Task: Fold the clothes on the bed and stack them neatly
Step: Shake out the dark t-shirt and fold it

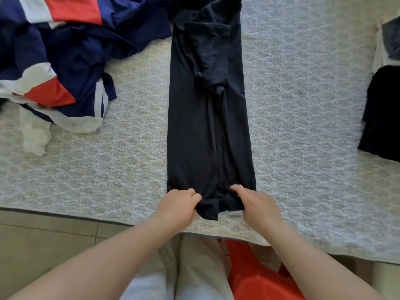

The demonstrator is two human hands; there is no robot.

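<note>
A bed point(303, 105) covered with a pale patterned quilt fills my view from above, with tiled floor point(43, 239) showing below its near edge and something red point(255, 276) down by my legs. No box or basket shows here; the clothes simply lie on the quilt. At the far left sits a rumpled heap of navy, white and red clothes point(65, 57), with a small white piece point(35, 135) just beside it. At the right edge lies a dark folded garment point(383, 118), and beyond it a grey piece point(391, 40) on something pale. Down the middle stretches the dark shirt point(207, 118), folded into a long narrow strip with a sleeve turned in on top near its far end. Its near end lies bunched between my hands at the quilt's edge. My left hand point(179, 206) has its fingers curled, pinching the left corner of that hem. My right hand point(257, 204) grips the right corner, thumb point(238, 189) lying on top of the cloth.
</note>
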